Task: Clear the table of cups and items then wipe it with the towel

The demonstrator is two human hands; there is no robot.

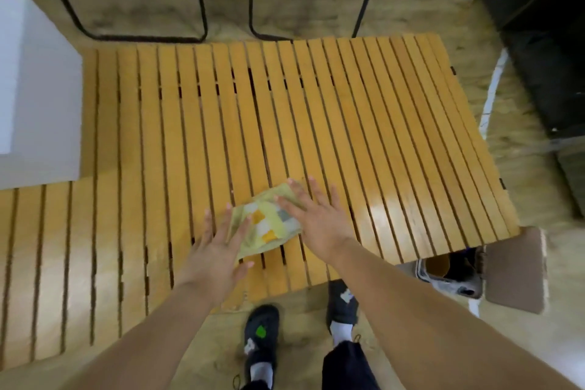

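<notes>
Table (pixel 316 111) looks cleared of cups already, so only wiping is left; towel (pixel 267 223) is pressed flat under left hand (pixel 218 250) and right hand (pixel 316 218), fingers spread, nothing gripped

Bare forearms, dark trousers (pixel 346 367), white socks (pixel 341 333), and black shoes (pixel 261 331), one with a green mark.

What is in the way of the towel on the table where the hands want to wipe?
Nothing visible. The towel lies flat under both hands, left hand and right hand. The slatted table shows only bare wood beyond it; a white box sits at its left end.
</notes>
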